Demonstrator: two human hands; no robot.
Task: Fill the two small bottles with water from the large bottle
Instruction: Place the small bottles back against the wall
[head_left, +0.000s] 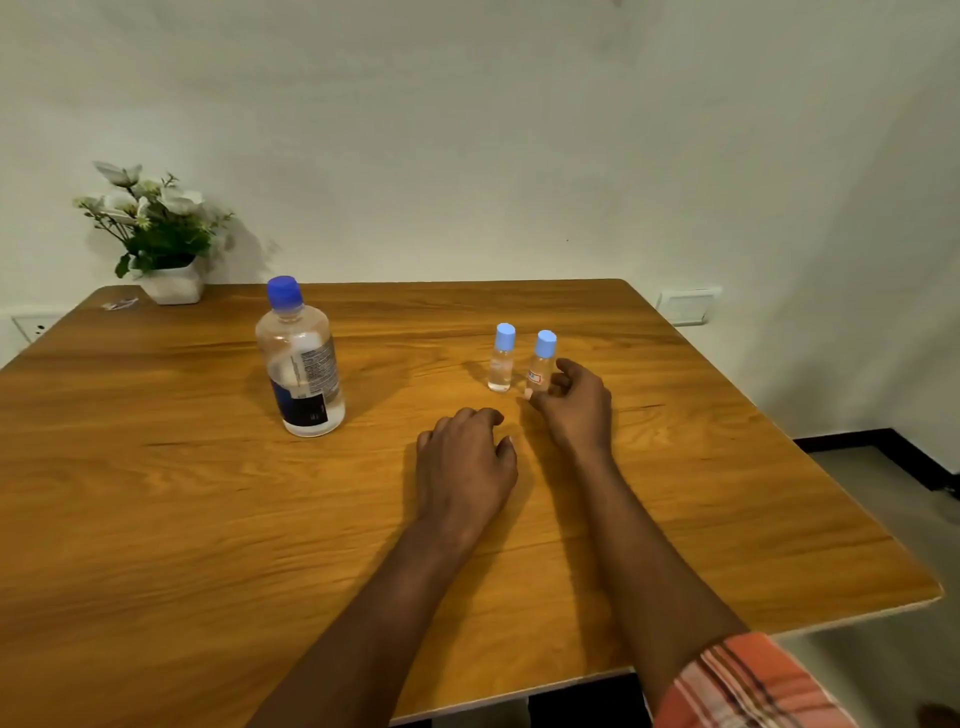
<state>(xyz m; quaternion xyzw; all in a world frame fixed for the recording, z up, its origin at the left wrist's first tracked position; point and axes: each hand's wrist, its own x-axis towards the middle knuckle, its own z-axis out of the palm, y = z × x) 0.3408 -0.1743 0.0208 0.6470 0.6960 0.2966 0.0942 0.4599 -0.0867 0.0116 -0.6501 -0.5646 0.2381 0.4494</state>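
Right hand closing in on one small bottle, every cap on.

The large bottle (301, 364) stands upright and capped on the table (156, 493), with water in it. To its right the left small bottle (502, 364) and the right small bottle (540, 366) stand close together, probably set there for easy pouring. The right hand (574, 402) curls beside the right small bottle, thumb tip at its foot, likely to steady it for uncapping; I cannot tell if it grips. The left hand (465, 462) rests relaxed and empty, right of the large bottle and nearer the person.
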